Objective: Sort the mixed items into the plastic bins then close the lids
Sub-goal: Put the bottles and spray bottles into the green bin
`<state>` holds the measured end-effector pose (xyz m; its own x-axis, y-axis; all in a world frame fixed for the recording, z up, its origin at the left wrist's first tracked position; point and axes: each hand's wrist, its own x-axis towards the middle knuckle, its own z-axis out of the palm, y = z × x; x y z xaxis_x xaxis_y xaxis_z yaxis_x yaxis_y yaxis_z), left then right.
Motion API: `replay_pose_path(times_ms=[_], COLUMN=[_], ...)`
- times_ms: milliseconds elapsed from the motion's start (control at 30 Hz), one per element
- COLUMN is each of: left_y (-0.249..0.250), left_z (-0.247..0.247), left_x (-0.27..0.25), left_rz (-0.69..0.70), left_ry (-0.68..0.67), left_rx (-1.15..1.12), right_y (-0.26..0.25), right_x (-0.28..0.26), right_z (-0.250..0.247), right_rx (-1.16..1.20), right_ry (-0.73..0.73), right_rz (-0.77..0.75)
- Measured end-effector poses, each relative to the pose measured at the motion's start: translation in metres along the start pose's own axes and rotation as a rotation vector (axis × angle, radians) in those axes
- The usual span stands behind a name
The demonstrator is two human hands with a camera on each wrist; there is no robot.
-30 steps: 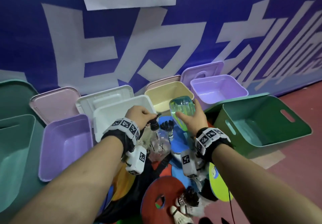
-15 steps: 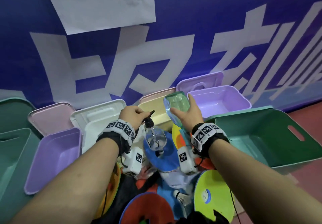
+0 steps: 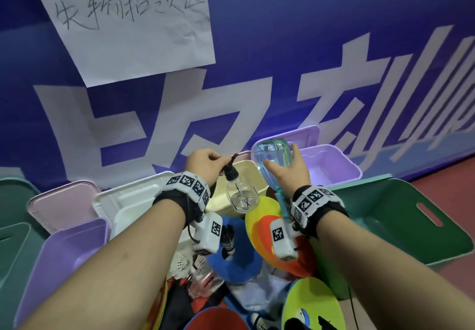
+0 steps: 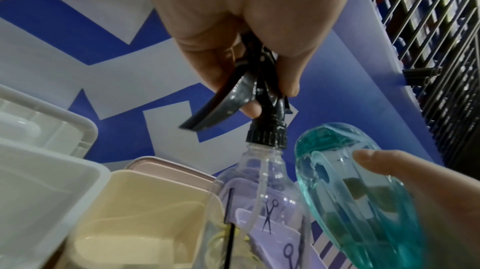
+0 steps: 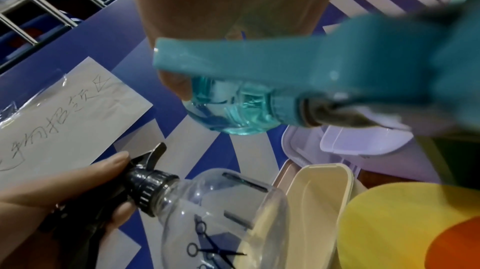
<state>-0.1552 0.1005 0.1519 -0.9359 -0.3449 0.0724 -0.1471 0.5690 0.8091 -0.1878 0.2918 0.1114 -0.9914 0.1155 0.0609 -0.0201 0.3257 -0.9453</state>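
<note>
So both hands are full here. The left hand point(image 3: 205, 163) has its fingers curled tight around the black trigger head of a clear spray bottle point(image 3: 242, 196), which hangs neck-up just above the near edge of the cream bin point(image 3: 246, 173) in the middle of the head view; the left wrist view shows the fingers point(image 4: 288, 80) wrapped round the nozzle part with the trigger lever sticking out below them, and little scissor prints on the clear body. The right hand point(image 3: 291, 173) grips a teal spray bottle point(image 3: 273, 159) upside down, fat base pointing up at the wall, thumb on one side and fingers on the other, with its teal trigger head down by the wrist. That one sits between the cream bin and the lilac bin point(image 3: 331, 165), just right of centre. The two bottles are close side by side but I can't tell if they touch. Both of those bins look empty as far as I can see, same for the lilac bin at lower left point(image 3: 69, 250) and the big green bin point(image 3: 416, 224) on the right. A white bin point(image 3: 133, 216) sits left of centre, its inside hidden by the left arm. Lids lean behind the bins against the blue wall. Bottom centre is a heap of coloured flat discs point(image 3: 262, 224) and some shuttlecocks point(image 3: 182, 263).
</note>
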Motion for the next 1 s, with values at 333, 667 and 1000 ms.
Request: replay_pose_path(times_ms=[333, 667, 1000], left_y=[0.053, 0.081, 0.083], left_z=[0.07, 0.165, 0.229], left_x=[0.008, -0.001, -0.003], left_rz=[0.09, 0.098, 0.027], left_ry=[-0.128, -0.309, -0.548], left_rx=[-0.081, -0.117, -0.031], right_y=[0.017, 0.065, 0.116], right_x=[0.013, 0.014, 0.046], right_z=[-0.079, -0.16, -0.194], right_rx=[0.052, -0.062, -0.184], right_ry=[0.085, 0.117, 0.075], right_rz=[0.043, 0.134, 0.334])
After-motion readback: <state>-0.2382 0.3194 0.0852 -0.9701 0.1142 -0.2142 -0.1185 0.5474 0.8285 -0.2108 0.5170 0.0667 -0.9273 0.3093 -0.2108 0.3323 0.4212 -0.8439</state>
